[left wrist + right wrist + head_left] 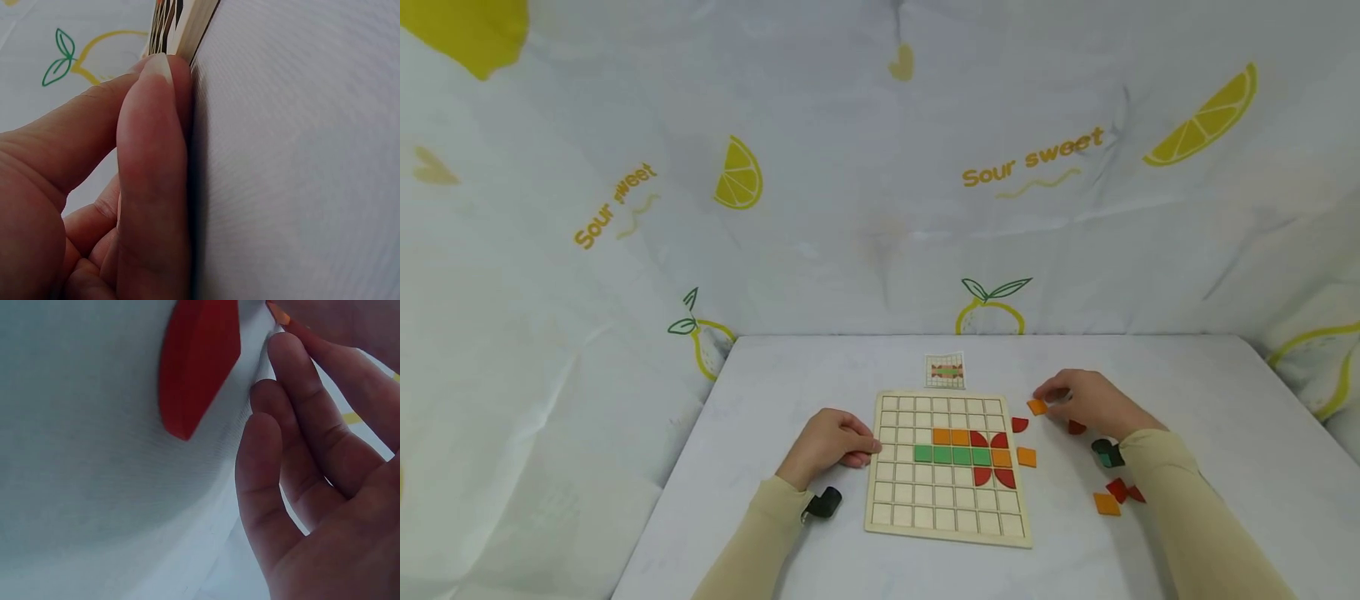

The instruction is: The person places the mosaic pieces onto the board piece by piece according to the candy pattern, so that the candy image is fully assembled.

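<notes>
a white table [1187, 392] carries a gridded board [945, 517], set in from the table's far edge. the left hand [831, 440] pinches the board's left edge between thumb and forefinger. just off the board's far right corner, the right hand [1086, 402] grasps an orange tile [1037, 407] between thumb and forefinger, its other fingers loosely bent. a card [945, 371] lies between the board's far edge and the table's. four green tiles [942, 455] make a row on the board; loose orange squares [1027, 457] and red pieces [1019, 425] lie off its right edge.
</notes>
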The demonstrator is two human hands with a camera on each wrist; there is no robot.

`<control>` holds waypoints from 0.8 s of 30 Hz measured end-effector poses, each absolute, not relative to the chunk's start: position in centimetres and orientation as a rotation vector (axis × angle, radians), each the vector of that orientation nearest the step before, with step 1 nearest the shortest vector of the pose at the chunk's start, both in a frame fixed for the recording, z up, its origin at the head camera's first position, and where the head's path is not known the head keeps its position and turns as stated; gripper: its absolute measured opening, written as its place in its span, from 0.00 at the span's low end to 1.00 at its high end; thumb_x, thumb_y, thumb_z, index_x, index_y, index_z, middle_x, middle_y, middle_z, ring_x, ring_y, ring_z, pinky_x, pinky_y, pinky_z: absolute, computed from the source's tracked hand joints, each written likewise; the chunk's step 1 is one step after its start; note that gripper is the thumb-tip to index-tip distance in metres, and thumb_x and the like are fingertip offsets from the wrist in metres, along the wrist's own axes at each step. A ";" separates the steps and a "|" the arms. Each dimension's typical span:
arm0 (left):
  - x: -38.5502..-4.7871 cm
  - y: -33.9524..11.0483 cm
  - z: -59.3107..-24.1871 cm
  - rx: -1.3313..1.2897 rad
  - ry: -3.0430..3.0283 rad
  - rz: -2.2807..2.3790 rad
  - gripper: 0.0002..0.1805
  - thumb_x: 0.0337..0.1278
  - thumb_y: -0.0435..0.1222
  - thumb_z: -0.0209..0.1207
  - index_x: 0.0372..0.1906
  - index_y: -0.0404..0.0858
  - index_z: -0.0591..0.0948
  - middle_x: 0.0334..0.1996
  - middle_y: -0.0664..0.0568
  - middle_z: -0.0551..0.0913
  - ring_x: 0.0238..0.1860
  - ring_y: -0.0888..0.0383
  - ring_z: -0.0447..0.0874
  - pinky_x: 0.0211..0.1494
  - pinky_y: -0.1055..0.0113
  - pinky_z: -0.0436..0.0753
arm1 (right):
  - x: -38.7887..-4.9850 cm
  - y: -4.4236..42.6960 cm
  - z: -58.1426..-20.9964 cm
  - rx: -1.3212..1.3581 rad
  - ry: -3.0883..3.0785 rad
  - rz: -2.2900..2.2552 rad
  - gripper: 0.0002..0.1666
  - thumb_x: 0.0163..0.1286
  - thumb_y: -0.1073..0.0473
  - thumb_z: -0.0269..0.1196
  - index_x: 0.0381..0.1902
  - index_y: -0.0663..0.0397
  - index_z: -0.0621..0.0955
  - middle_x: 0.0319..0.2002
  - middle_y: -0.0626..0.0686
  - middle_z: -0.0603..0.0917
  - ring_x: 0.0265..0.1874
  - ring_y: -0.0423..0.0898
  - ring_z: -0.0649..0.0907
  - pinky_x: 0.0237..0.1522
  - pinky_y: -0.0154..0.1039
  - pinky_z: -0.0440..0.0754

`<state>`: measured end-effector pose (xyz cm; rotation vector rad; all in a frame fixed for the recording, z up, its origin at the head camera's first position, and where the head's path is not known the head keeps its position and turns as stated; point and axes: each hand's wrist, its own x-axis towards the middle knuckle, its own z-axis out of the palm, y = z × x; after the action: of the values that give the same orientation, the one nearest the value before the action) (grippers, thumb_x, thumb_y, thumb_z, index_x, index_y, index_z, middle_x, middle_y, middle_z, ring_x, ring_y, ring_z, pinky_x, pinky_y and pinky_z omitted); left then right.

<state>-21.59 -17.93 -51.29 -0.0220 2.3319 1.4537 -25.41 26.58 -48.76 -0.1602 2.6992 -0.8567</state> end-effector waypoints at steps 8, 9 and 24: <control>-21.7 -18.0 -51.5 -0.034 2.322 1.458 0.16 0.52 0.41 0.83 0.39 0.39 0.89 0.29 0.51 0.93 0.26 0.63 0.90 0.34 0.70 0.90 | -24.4 26.6 -49.0 -0.152 2.698 -0.888 0.17 0.72 0.59 0.73 0.56 0.56 0.88 0.53 0.58 0.87 0.38 0.48 0.83 0.41 0.41 0.88; -21.7 -18.1 -51.5 -0.035 2.322 1.458 0.16 0.52 0.41 0.83 0.39 0.39 0.89 0.29 0.51 0.93 0.26 0.63 0.90 0.34 0.69 0.90 | -24.2 26.5 -49.0 -0.160 2.707 -0.879 0.16 0.72 0.58 0.73 0.55 0.56 0.88 0.53 0.57 0.88 0.40 0.48 0.83 0.42 0.42 0.88; -21.5 -18.0 -51.2 -0.039 2.330 1.444 0.15 0.52 0.41 0.83 0.39 0.39 0.90 0.29 0.51 0.92 0.27 0.63 0.90 0.36 0.69 0.90 | -20.2 22.8 -48.2 -0.364 2.800 -0.885 0.11 0.66 0.51 0.78 0.46 0.42 0.92 0.43 0.41 0.88 0.49 0.45 0.83 0.56 0.50 0.86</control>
<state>-21.55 -18.03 -51.18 -0.0392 2.3301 1.4436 -20.17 22.80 -48.23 -0.3643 2.8001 -0.8846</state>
